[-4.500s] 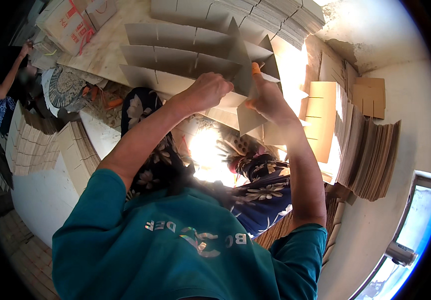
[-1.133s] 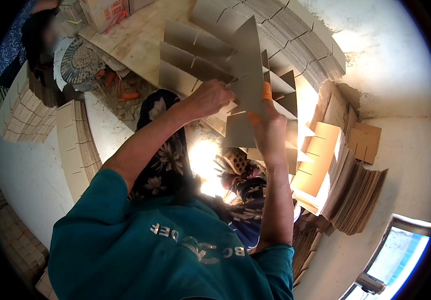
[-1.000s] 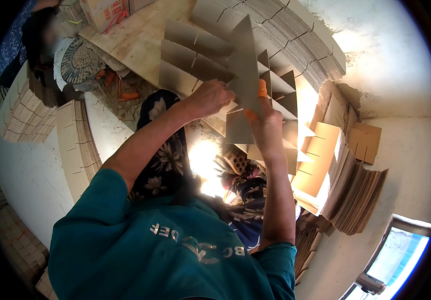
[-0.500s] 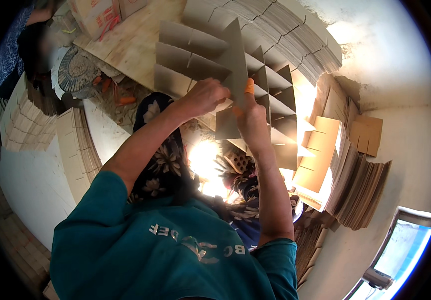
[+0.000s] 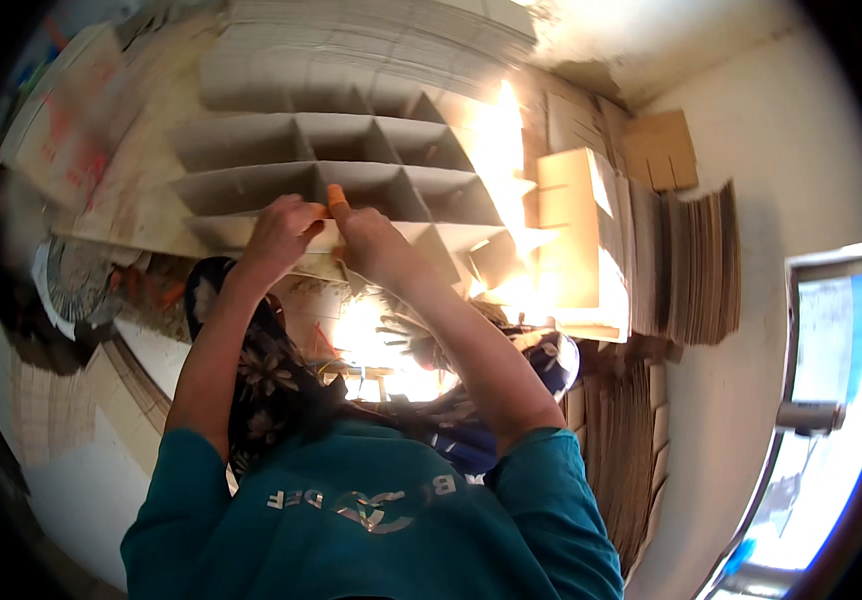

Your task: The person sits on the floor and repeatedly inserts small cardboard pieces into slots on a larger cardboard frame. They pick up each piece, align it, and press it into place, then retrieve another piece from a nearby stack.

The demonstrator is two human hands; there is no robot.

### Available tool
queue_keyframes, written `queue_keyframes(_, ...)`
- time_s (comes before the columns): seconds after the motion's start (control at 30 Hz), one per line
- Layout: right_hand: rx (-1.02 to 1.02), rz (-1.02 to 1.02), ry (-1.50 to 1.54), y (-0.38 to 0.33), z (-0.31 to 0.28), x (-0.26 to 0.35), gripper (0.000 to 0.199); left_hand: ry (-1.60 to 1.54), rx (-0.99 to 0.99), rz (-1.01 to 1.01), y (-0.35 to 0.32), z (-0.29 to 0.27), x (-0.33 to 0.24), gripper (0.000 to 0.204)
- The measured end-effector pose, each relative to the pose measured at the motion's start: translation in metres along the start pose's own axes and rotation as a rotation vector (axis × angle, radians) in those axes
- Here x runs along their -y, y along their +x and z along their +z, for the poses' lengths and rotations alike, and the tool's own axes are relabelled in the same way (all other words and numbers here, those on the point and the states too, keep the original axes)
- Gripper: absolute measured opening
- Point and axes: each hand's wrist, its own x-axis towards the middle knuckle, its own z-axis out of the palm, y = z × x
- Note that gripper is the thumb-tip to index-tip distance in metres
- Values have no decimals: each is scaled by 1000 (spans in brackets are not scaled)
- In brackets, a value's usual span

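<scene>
A grey-brown cardboard divider grid [image 5: 351, 170], made of slotted strips that form several open cells, lies just ahead of me. My left hand [image 5: 279, 232] and my right hand [image 5: 369, 242] meet at its near strip and pinch the strip's top edge. An orange cover [image 5: 335, 196] sits on one raised fingertip of my right hand. Both forearms rise from my teal sleeves at the bottom of the view.
Flat cardboard sheets are stacked behind the grid [image 5: 371, 40] and stand on edge at the right [image 5: 696, 265]. A bright window [image 5: 831, 330] is at the far right. Dark floral fabric [image 5: 261, 375] lies under my left arm. A red-printed box [image 5: 61, 110] is at the upper left.
The tall cardboard strip I held upright between my hands now sits low, in line with the grid. My hands have come closer together on the near edge, and the view has shifted.
</scene>
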Motion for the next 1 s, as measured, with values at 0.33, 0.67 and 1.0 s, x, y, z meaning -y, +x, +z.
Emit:
queue_keyframes(0.33, -884, 387, -699, -160, -97, -188, 34, 300, -169, 9, -31, -38, 5, 52)
queue_keyframes(0.67, -475, 1000, -571, -223, -125, -232, 60, 442, -320, -9, -43, -32, 10, 50)
queue_keyframes(1.0, -1041, 660, -503, -186, -147, -155, 17, 461, -394, -197, -61, -47, 10, 52)
